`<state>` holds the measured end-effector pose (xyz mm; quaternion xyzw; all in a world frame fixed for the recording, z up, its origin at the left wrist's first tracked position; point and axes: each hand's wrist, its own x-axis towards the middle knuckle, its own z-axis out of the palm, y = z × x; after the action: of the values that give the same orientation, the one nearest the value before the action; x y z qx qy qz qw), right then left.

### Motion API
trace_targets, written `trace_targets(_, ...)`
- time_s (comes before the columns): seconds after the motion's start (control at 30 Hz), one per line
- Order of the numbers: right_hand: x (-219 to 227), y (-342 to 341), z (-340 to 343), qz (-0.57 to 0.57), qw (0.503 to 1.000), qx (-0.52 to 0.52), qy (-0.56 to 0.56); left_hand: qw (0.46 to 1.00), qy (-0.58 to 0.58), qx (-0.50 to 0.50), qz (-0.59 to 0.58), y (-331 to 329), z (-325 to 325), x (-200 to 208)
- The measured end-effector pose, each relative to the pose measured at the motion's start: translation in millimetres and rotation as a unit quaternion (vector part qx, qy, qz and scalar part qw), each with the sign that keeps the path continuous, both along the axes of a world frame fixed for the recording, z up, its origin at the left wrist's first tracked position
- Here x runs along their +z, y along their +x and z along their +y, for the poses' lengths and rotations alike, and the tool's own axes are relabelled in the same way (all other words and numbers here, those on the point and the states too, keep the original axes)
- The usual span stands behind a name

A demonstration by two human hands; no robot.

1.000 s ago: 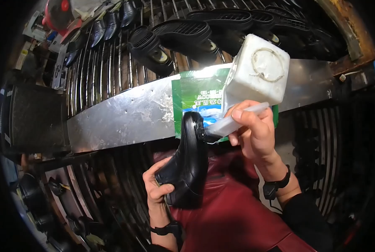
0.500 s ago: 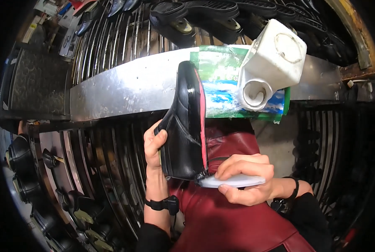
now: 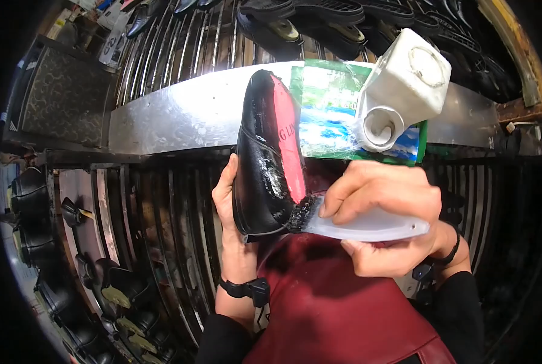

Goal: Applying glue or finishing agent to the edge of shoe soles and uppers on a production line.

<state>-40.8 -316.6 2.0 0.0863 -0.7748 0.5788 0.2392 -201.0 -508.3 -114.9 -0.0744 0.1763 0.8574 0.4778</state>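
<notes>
My left hand point(image 3: 227, 203) is closed on a black shoe point(image 3: 256, 182) from its left side, most of its fingers hidden behind it. The shoe is held upright and turned so that a pink inner surface point(image 3: 287, 145) with dark lettering faces right. Wet, glossy black shows along its leather. My right hand point(image 3: 395, 209) is closed round the whitish, translucent handle of a brush point(image 3: 368, 227). The brush's black bristles touch the shoe at the lower end of the pink surface.
Beyond the shoe, a white plastic container point(image 3: 419, 79) with a round spout rests on a green and blue plastic sheet point(image 3: 328, 115) over a metal ledge point(image 3: 174, 118). Black soles and shoes point(image 3: 328, 21) fill the rack behind. More shoes point(image 3: 125, 285) stand on bars at left.
The shoe has turned, so more of its pink surface shows. The brush in my right hand has moved up and stays against the shoe. The view has shifted slightly.
</notes>
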Motion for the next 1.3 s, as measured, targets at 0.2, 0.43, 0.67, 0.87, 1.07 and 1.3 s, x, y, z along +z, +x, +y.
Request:
trace_targets(0.2, -7.6, -25.3, 29.5, 0.038, 0.996, 0.065, -0.053, 0.949, -0.196, 0.132, 0.210, 19.9, 13.0, 4.0)
trace_targets(0.43, -39.8, -87.0, 78.5, -0.011, 0.962, -0.068, -0.265, 0.589, -0.423, 0.093, 0.682, 7.8, 0.8, -70.1)
trace_targets(0.67, -84.7, -48.8, -17.9, -0.144, 0.756, -0.182, -0.612, 0.978, -0.129, 0.061, 0.150, -15.7, -6.0, -8.7)
trace_targets(0.87, -99.0, -36.3, 12.7, -0.087, 0.728, -0.284, -0.618, 0.813, -0.347, 0.195, 0.424, -165.2, 49.7, 5.6)
trace_targets(1.07, -82.1, -39.4, 21.3, -0.053, 0.753, -0.299, -0.583, 0.408, -0.712, 0.033, 0.571, -334.8, 177.1, 23.5)
trace_targets(1.3, -100.2, -57.7, 9.1, -0.118, 0.756, -0.346, -0.543, 0.391, -0.728, -0.022, 0.563, -326.7, 187.0, 6.0)
